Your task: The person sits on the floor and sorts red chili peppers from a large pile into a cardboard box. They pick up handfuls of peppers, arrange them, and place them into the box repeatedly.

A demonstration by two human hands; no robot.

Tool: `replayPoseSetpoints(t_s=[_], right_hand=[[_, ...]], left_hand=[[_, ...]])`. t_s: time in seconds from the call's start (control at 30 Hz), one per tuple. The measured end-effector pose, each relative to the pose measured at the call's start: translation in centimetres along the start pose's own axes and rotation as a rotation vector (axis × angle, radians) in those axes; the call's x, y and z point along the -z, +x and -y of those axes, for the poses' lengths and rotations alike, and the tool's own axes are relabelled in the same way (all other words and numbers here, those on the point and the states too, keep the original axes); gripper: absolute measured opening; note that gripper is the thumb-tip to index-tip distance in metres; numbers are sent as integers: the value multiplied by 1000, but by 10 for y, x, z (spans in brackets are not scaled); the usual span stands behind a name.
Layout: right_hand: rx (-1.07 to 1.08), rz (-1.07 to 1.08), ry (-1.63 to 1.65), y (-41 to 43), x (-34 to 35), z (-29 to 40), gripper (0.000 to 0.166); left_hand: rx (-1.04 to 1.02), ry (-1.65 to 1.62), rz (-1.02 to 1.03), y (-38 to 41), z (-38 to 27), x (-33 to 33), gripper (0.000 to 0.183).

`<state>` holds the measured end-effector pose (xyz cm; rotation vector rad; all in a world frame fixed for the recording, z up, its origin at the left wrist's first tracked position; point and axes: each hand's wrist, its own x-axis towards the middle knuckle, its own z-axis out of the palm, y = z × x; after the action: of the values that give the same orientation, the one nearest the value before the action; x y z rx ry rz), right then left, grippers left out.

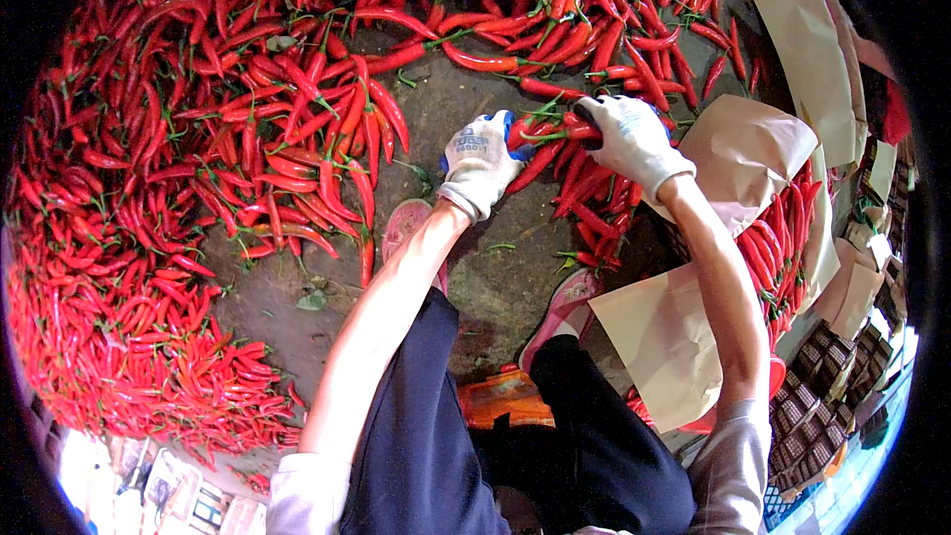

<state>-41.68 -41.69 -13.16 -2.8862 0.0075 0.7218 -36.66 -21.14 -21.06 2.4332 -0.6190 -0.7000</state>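
Observation:
My left hand [478, 157], in a white knit glove with a blue coated palm, pinches red chili peppers [522, 131] between thumb and fingers. Close by on the right, my right hand [636, 135], gloved alike, grips more red chilies [582, 129] whose green stems point left. The fingertips of both hands are partly hidden. Below and between the hands lies a small heap of chilies [587, 189] on the grey floor [475, 267]. A loose row of chilies [513, 63] stretches just beyond the hands.
A large chili pile [141, 186] curves around the left and far side. On the right, brown paper sheets [743, 156] surround packed chilies [776, 253]. Another paper sheet [661, 342] hangs near my right knee. Pink shoes [568, 305] and an orange object [509, 397] are below me.

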Motion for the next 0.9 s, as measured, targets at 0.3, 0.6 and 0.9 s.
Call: replayPoseSetpoints(t_s=[0.3,0.6,0.9], right_hand=[[-290,168,-236,15,28,24,38],[-344,-257,1830,-93,40,44,40],[-814,-660,2247,-98,-59,108,22]], left_hand=[[-2,51,-35,-5,28,8,39],[-176,175,90,-1,-25,-5,61],[-102,419,164,-13,-25,-6,66]])
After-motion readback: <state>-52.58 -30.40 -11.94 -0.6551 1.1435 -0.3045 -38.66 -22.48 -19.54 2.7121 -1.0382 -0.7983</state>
